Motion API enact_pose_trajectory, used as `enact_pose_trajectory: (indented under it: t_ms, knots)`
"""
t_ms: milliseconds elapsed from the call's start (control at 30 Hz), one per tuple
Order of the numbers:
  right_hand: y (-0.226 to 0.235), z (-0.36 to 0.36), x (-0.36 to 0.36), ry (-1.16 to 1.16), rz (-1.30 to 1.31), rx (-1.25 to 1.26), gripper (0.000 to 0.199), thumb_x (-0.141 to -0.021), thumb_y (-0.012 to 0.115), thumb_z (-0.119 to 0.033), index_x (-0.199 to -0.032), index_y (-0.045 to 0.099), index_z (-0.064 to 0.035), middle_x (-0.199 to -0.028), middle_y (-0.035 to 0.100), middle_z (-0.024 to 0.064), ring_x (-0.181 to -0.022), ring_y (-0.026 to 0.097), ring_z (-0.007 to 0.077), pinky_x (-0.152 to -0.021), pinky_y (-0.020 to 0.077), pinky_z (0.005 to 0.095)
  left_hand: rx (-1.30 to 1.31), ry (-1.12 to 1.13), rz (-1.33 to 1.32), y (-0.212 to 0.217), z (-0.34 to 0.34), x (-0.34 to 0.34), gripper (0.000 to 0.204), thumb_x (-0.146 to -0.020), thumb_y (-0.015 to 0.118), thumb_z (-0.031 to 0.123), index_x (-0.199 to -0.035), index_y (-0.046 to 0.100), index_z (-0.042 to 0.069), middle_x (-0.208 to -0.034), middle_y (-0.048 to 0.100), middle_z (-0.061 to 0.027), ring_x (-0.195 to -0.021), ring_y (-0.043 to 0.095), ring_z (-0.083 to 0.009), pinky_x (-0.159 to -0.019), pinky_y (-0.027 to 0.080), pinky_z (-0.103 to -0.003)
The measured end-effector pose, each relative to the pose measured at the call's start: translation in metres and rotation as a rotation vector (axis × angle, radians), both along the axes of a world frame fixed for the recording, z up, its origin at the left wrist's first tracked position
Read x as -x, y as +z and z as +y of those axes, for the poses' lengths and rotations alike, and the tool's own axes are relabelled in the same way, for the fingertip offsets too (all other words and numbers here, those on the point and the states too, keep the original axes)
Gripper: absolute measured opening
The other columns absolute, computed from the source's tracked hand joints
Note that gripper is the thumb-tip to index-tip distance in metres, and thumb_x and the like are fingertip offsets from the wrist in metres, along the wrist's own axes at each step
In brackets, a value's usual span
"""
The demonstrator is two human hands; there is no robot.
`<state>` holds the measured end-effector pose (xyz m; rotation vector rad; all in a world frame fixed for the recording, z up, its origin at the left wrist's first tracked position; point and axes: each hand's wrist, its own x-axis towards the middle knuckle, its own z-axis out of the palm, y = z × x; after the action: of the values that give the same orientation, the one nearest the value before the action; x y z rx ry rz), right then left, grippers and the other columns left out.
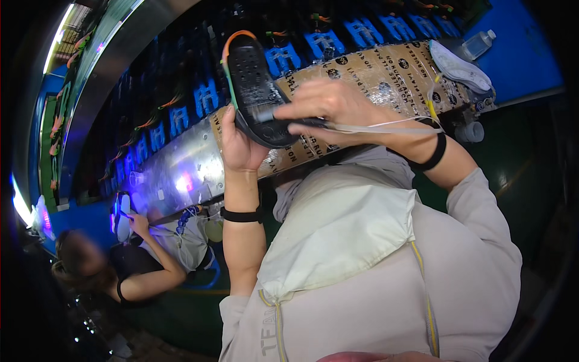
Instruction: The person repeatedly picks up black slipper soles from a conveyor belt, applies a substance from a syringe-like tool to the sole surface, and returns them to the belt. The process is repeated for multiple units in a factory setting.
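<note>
While the left hand grips a shoe (sole up), the right hand pinches a brush.

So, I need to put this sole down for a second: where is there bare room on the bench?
The taped cardboard strip is bare between the right hand and the white shoe piece. The shiny metal stretch left of the left hand is bare too. The blue racks behind are crowded.

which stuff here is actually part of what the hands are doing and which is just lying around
In hand:
- black shoe sole, held up by the left hand
- small brush, in the right hand against the sole

Lying about:
- white shoe piece on the taped cardboard bench
- clear plastic bottle
- row of blue fixtures
</note>
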<state>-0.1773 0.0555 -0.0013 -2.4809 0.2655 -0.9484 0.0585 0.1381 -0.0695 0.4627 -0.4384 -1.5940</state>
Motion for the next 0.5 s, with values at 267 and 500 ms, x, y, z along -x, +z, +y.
enact_pose_trajectory:
  t_ms: [267,500]
  knots:
    - [0.012,-0.017,0.003,-0.203,-0.021,-0.823,0.028,-0.097,0.077,-0.029,-0.112,0.082,-0.0056,-0.094,0.078,0.0071,-0.086,0.071,0.014,-0.08,0.0553,0.0309,-0.017,0.094,-0.108,0.006,0.009,0.009,0.057,-0.112,0.044,0.045,-0.152,0.053,0.005,-0.148,0.063,-0.0162,-0.138,0.059,-0.0343,-0.12,0.046,-0.054]
    - [-0.014,-0.024,0.001,-0.425,0.014,-0.677,0.031,-0.095,0.076,-0.036,-0.109,0.082,-0.0092,-0.092,0.078,0.0113,-0.082,0.072,0.0179,-0.079,0.0559,0.0328,0.016,0.197,-0.276,-0.002,0.011,0.009,0.05,-0.109,0.061,0.035,-0.149,0.055,0.007,-0.143,0.066,-0.0118,-0.132,0.064,-0.0293,-0.115,0.05,-0.05]
